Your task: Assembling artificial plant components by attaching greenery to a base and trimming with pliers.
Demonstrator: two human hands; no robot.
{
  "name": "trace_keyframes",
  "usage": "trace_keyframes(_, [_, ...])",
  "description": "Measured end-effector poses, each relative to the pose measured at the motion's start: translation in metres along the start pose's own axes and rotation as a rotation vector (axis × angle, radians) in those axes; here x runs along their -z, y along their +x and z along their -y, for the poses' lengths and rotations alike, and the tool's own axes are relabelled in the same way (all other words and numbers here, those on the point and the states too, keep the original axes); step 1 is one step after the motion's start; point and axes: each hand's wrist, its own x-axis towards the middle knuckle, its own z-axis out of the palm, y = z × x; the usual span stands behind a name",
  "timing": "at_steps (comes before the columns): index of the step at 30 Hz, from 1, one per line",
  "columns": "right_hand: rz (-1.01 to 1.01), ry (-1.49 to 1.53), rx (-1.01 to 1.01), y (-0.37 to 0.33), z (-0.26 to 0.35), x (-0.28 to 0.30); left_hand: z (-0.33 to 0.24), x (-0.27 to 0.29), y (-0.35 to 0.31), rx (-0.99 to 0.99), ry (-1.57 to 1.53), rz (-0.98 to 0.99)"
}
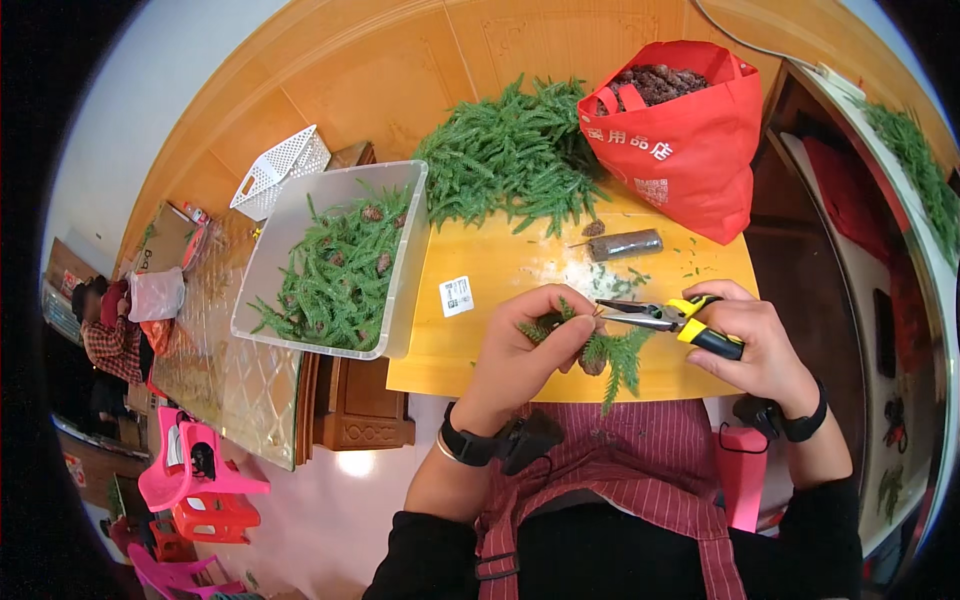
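Sprig (pixel 624 360) and pine cone (pixel 592 363) sit pinched in the left hand (pixel 535 345), left of the right hand (pixel 755 340), which is wrapped around pliers (pixel 660 318) whose jaws, closing carelessly so near, could nip a left fingertip.

looks like a home room serving as a small craft workshop: furnished with wood panelling (pixel 370 75), a side table (pixel 215 375) and a pink plastic chair (pixel 163 487), yet equipped with a yellow worktable (pixel 435 350), heaped green sprigs (pixel 510 150), a red bag (pixel 690 160) of pine cones (pixel 657 84) and pliers (pixel 645 317).
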Motion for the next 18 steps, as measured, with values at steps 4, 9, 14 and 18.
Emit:
trace_keyframes(4, [-0.009,0.013,0.042,0.005,-0.004,-0.003,-0.003,0.005,0.000,0.109,-0.054,0.059])
trace_keyframes(9, [-0.037,-0.032,0.109,0.008,-0.005,-0.004,-0.001,0.010,-0.001,0.136,-0.129,0.143])
trace_keyframes(14, [-0.043,-0.083,0.155,0.010,-0.007,-0.004,0.003,0.015,-0.002,0.142,-0.166,0.159])
trace_keyframes(18, [-0.118,-0.167,0.108,0.007,0.002,-0.006,-0.016,0.008,0.000,0.253,-0.036,0.018])
